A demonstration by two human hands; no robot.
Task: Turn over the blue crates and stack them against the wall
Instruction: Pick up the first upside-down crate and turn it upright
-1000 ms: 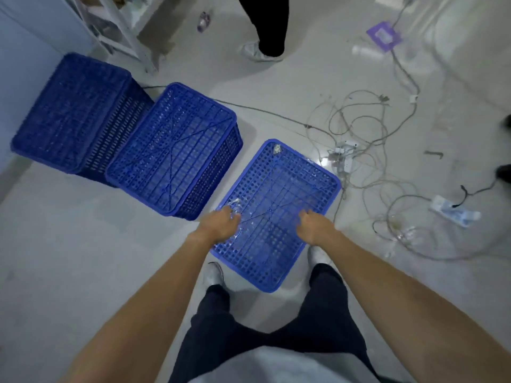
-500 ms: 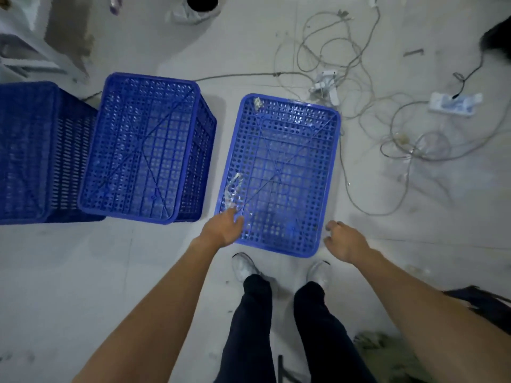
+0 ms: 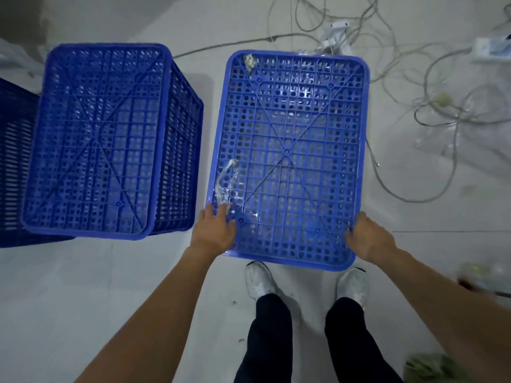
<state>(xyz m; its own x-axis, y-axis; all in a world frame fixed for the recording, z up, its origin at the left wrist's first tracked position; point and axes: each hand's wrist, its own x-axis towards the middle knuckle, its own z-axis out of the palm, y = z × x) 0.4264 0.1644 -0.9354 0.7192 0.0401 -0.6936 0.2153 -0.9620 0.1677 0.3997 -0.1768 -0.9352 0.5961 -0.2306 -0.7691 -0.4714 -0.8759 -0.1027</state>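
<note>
Crate [image 3: 287, 150], bottom-up: left hand [image 3: 214, 233] spread flat on its near corner, right hand [image 3: 369, 237] seemingly curled round its rim

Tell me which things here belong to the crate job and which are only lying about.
Job: right crate, with left hand and right hand at its near corners; middle crate; left crate.
Lying about: cables, adapter, plastic scrap on the right crate.
</note>
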